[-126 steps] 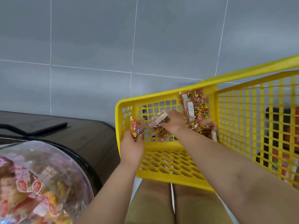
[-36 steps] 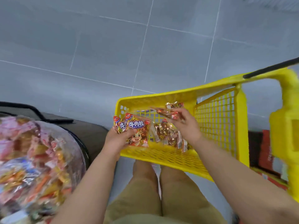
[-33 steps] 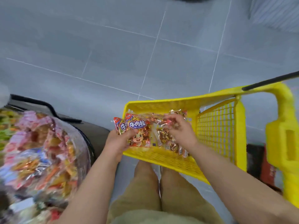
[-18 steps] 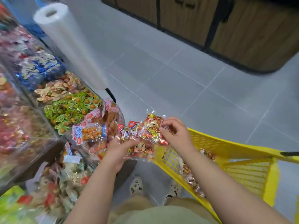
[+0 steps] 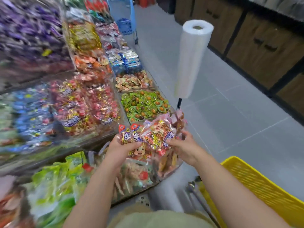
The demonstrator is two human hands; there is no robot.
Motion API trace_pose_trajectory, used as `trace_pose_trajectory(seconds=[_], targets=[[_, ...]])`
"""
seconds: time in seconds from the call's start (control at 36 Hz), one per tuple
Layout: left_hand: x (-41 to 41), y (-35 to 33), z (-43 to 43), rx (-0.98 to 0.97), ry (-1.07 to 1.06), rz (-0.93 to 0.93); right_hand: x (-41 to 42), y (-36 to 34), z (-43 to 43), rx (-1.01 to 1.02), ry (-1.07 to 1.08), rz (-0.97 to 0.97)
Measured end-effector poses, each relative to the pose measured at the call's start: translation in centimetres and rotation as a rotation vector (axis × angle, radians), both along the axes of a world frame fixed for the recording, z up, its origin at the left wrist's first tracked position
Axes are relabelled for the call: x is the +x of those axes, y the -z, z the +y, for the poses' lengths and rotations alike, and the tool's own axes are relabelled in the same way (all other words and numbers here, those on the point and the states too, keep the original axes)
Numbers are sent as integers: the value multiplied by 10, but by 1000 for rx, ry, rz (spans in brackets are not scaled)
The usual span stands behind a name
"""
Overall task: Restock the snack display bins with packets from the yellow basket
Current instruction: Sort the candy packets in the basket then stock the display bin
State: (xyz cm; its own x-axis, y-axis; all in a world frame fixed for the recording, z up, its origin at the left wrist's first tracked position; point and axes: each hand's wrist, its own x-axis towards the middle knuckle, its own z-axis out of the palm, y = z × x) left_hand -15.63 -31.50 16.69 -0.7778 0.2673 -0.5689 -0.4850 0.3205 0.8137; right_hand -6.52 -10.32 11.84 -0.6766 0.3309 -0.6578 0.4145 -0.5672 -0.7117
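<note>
My left hand [image 5: 120,149] grips a bunch of red and orange snack packets [image 5: 131,137] with a cartoon face on them. My right hand [image 5: 182,146] pinches further packets [image 5: 158,134] of the same kind beside them. Both hands are held together in front of the snack display bins [image 5: 92,104], above a rounded clear bin [image 5: 148,171] of mixed snacks. The yellow basket [image 5: 256,188] lies at the lower right, behind my right forearm; its inside is out of sight.
Clear bins of bright packets fill the left side, with green packets [image 5: 143,104] in the nearest one. A white roll of plastic bags [image 5: 192,60] stands upright on a pole at the bin row's edge. Grey floor tiles and brown cabinets [image 5: 256,41] lie to the right.
The view has swung from the basket and floor up to the display bins. Both hands carried the packets out of the basket and now hold them in front of the bins.
</note>
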Motion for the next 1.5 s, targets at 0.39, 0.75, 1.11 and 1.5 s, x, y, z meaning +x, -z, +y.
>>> trace_pose_trajectory(seconds=[0.39, 0.75, 1.11, 1.5], targets=[[-104, -19, -94, 10, -164, 182, -130, -60, -97, -369, -39, 169], [-170, -38, -132, 20, -378, 126, -301, -117, -67, 735, -430, 178], [-200, -48, -136, 181, -446, 7, -430, -104, -91, 1768, -1347, 170], [-208, -46, -132, 207, -383, 6, -409, -47, -86, 2139, -1109, 243]])
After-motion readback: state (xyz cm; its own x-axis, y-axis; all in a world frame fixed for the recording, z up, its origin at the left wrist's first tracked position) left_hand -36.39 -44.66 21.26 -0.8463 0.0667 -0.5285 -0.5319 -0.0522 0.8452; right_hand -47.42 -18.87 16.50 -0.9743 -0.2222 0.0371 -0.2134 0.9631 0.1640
